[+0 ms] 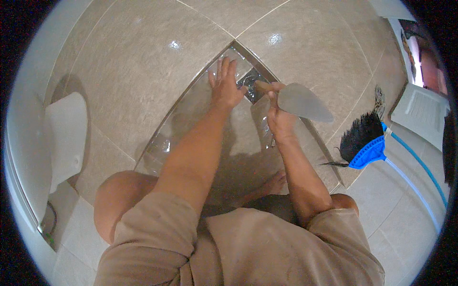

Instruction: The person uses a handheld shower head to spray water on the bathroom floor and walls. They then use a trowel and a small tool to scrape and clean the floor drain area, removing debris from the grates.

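My left hand (225, 88) lies with fingers spread on the wet surface of a sunken, tiled corner recess (238, 143). Its thumb reaches the edge of a dark square drain opening (249, 78), which looks wet inside. On the other side of that opening, my right hand (281, 117) is closed around a trowel (305, 102). The trowel's grey, rounded triangular blade points off to the right, and its brown handle end juts over the opening's right side. My fingers partly cover the handle. Whether the handle touches anything in the opening is hard to make out.
A blue broom (367, 151) with black bristles lies at the right, near a pale dustpan (420, 112). At the left stands a white rounded fixture (67, 138). A raised tile edge (176, 104) borders the recess. One bare foot (272, 185) shows inside the recess.
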### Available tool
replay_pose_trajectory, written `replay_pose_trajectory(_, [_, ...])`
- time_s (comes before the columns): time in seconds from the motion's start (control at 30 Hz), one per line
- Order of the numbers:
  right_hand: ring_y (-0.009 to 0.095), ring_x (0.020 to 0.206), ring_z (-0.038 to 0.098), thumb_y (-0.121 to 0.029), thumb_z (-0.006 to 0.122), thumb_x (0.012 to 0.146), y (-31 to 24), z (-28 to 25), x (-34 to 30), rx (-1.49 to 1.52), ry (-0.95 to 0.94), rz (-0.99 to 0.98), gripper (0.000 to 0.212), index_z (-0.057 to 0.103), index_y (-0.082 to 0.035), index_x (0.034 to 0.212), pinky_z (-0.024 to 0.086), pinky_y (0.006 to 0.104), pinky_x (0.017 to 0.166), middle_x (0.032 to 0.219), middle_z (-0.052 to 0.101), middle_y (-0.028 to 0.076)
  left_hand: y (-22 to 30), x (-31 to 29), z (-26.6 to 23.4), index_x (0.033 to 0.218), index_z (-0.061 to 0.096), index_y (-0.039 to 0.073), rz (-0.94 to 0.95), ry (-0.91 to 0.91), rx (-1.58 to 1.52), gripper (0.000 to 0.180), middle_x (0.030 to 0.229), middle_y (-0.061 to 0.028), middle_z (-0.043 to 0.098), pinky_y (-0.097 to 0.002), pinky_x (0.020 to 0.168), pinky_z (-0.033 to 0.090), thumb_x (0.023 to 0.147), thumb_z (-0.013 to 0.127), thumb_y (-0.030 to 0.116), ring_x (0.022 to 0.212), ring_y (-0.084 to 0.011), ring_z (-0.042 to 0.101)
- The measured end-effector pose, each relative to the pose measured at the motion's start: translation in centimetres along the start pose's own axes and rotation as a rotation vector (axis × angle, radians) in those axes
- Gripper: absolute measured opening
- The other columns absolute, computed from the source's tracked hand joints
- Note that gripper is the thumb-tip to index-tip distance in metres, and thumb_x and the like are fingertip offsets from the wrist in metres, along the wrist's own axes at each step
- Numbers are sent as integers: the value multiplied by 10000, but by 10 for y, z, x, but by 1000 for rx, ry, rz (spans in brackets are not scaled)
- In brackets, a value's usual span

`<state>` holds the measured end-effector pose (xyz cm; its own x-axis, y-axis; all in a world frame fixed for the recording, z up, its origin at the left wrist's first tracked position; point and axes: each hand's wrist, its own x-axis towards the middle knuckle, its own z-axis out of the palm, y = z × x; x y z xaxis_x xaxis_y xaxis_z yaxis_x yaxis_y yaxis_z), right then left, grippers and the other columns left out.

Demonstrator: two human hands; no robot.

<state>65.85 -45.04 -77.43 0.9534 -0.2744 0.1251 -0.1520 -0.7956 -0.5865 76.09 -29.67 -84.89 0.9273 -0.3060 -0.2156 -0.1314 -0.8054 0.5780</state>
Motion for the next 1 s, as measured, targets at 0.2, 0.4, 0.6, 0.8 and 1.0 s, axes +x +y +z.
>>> replay_pose_trajectory(0.2, [387,1060,639,-163,639,984,-1,1,-2,-138,-45,-43,202,690,-43,1138,483,468,944,1131,699,164,-3,-1,1,1570,346,118,31,42,-42,987,1702,-116,207,-638,1252,87,762,882,301,1594,-302,133])
replay_pose_trajectory(0.4, [401,1049,634,-126,619,984,-9,-4,16,-53,9,-81,206,694,-51,1161,478,471,953,1111,691,176,-6,-1,4,1568,357,145,53,77,-47,992,1701,-102,218,-642,1249,89,749,894,306,1596,-295,122])
replay_pose_trajectory(0.6, [402,1041,634,-97,602,985,-10,-1,28,-36,-13,-102,176,721,-62,1109,477,478,956,1097,688,179,-5,-1,6,1566,360,151,29,71,-55,1008,1696,-86,233,-642,1249,96,733,905,311,1596,-288,124])
replay_pose_trajectory(0.8, [404,1046,635,-90,620,972,-9,3,35,-128,-43,-176,165,710,-58,1107,485,492,939,1086,690,174,-5,1,5,1570,353,137,33,81,-63,1004,1689,-87,253,-635,1249,109,743,900,296,1585,-300,172])
replay_pose_trajectory(1.0, [408,1043,637,-102,642,966,-21,-8,27,13,19,-45,152,700,-30,1087,490,504,908,1066,688,176,-3,1,2,1560,366,112,54,107,-56,988,1687,-100,254,-635,1247,116,743,897,276,1582,-304,183])
